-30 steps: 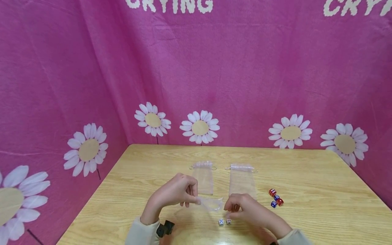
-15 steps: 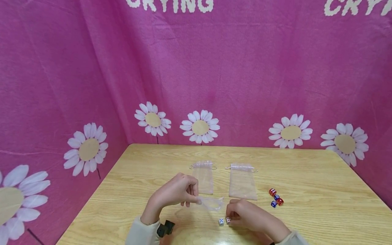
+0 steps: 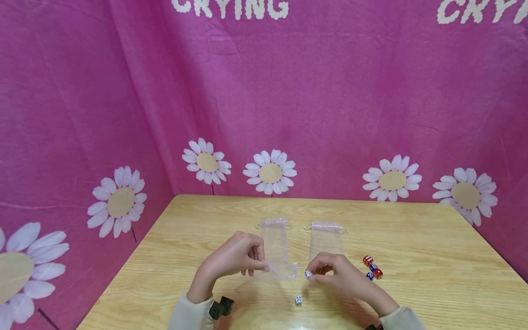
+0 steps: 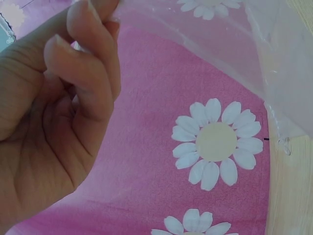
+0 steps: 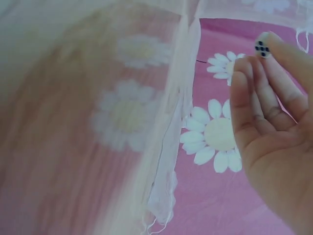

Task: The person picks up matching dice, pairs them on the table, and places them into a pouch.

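My left hand pinches the edge of a sheer drawstring pouch between thumb and fingers, holding it over the table. In the left wrist view the pouch's thin fabric stretches off to the right from the fingertips. My right hand pinches a white die just right of the pouch's near end. The right wrist view shows that die's dark-spotted face between thumb and fingertips, with the pouch's gathered fabric to its left. A second white die lies on the table below the pouch.
Two more sheer pouches lie flat farther back, a left one and a right one partly behind the right hand. Red dice and blue dice cluster to the right on the wooden table. A pink daisy-print cloth hangs behind.
My right hand has reached down to one of the two white dice, pinched it and raised it toward the pouch. The left hand still holds the pouch in nearly the same place.
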